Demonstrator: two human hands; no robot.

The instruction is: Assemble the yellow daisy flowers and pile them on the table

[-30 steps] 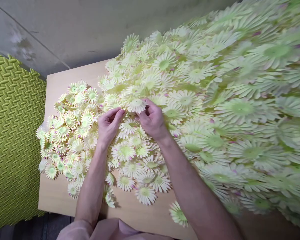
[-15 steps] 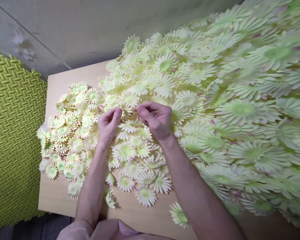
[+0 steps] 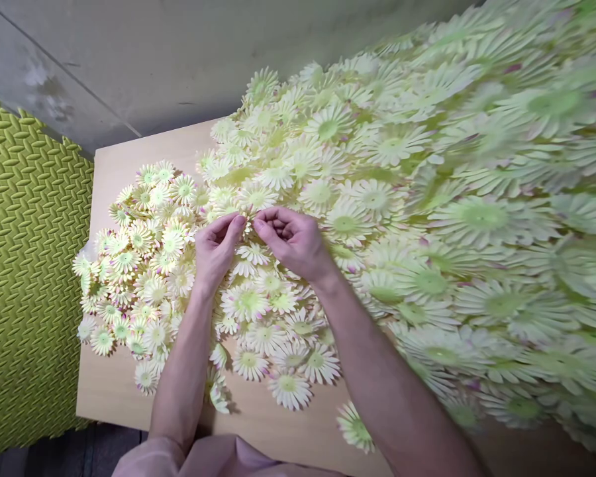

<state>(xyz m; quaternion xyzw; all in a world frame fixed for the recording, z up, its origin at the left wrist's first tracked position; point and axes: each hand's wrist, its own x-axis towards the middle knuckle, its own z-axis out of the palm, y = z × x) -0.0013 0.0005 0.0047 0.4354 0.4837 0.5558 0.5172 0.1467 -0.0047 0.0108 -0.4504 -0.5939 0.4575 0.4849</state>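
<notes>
Above the heaped flowers, my left hand [image 3: 214,250] pinches the edge of a pale artificial flower head [image 3: 249,225] between thumb and index finger. My right hand [image 3: 294,242] is closed in a pinch at the other side of the same flower, its fingertips close to those of the left. The fingers hide most of this flower. Loose flower heads [image 3: 246,301], cream-white with pale green centres and some pink petal tips, lie right below both hands.
A huge pile of flower heads [image 3: 481,215] covers the right side of the wooden table [image 3: 116,384]. Another heap [image 3: 171,245] lies left of my hands. A green textured foam mat [image 3: 30,278] stands by the left edge, and a grey wall [image 3: 179,59] rises behind.
My right hand has moved left, closing the gap to my left hand and meeting the flower. The left hand has hardly moved.
</notes>
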